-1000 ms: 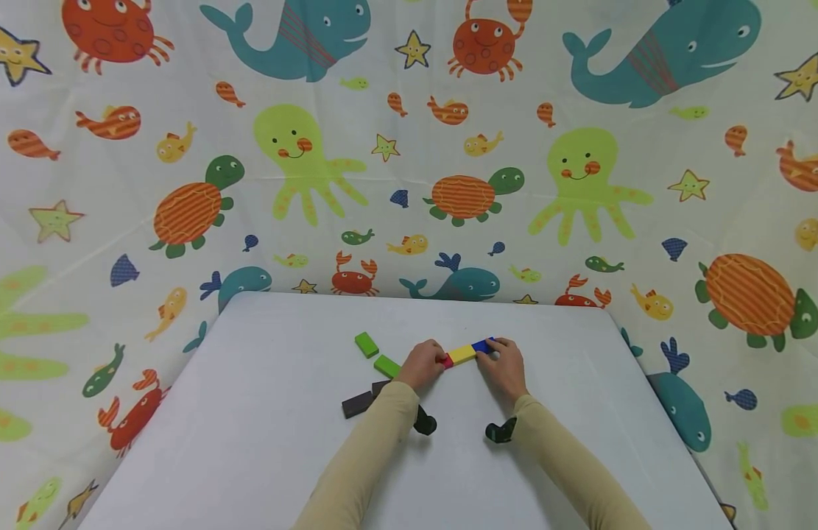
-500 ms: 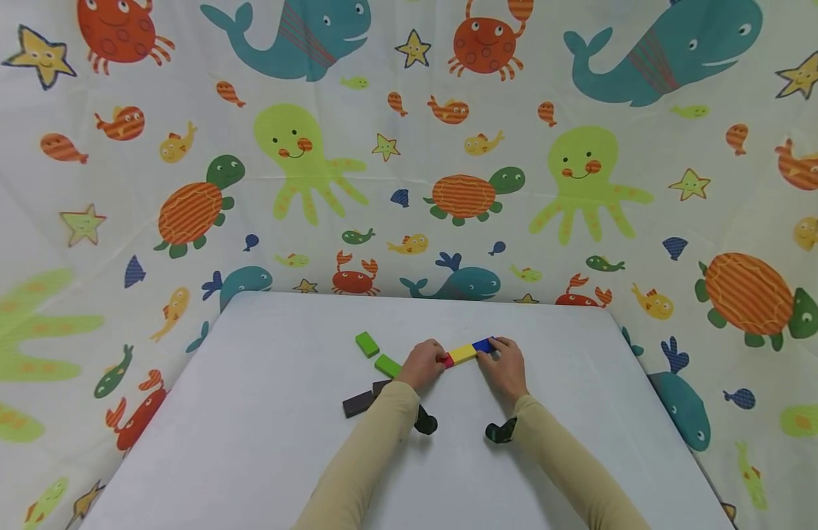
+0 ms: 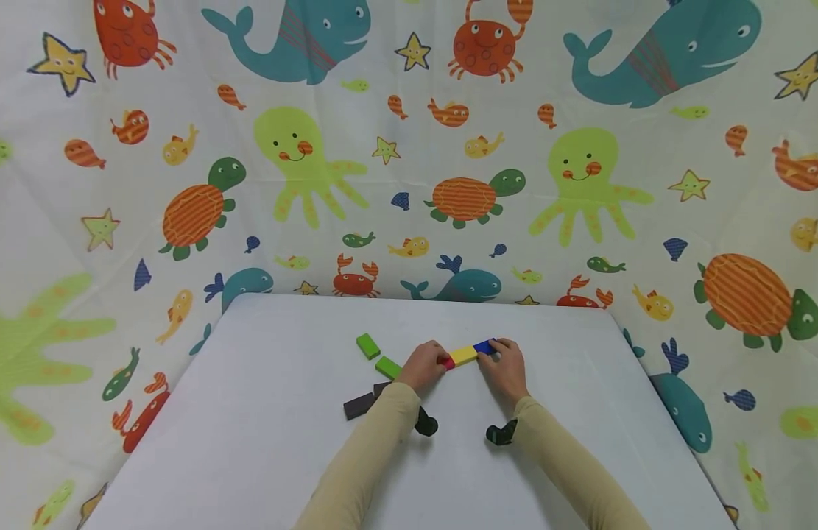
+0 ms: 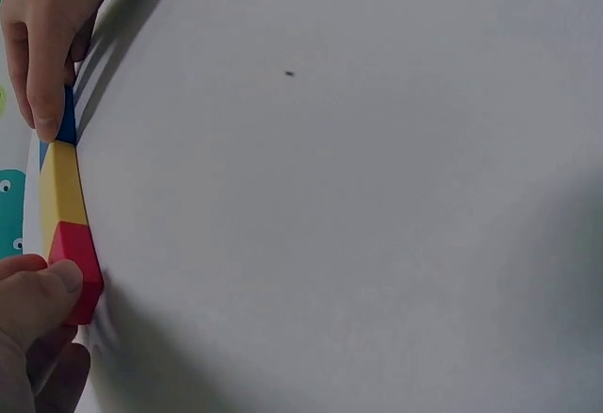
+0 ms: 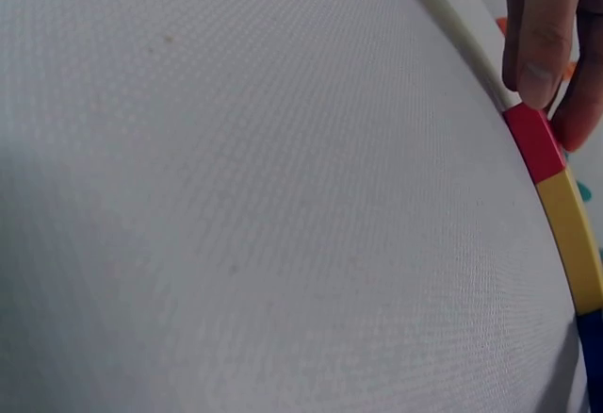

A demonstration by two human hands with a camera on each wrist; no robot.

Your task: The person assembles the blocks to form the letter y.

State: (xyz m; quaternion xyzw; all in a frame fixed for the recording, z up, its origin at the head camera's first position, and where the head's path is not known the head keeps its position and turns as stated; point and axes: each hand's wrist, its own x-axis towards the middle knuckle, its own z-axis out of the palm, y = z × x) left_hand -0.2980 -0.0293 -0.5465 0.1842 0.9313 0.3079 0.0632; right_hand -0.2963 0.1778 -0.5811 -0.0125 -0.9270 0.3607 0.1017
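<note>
Three blocks lie end to end in a slanting row on the white table (image 3: 263, 442). The red block (image 4: 83, 267) is at the left end, the yellow block (image 3: 464, 356) in the middle, the blue block (image 3: 485, 347) at the right. My left hand (image 3: 422, 368) pinches the red block, thumb on its near side, and covers much of it in the head view. Gripping the blue block is my right hand (image 3: 506, 370), its thumb close to the joint with the yellow one. Neighbouring ends touch in both wrist views.
Left of my left hand lie two green blocks (image 3: 367, 346), apart from each other. Nearer to me are two dark blocks (image 3: 359, 405), one partly behind my left sleeve (image 3: 375, 449). A patterned sea-animal cloth (image 3: 409, 162) hangs behind the table.
</note>
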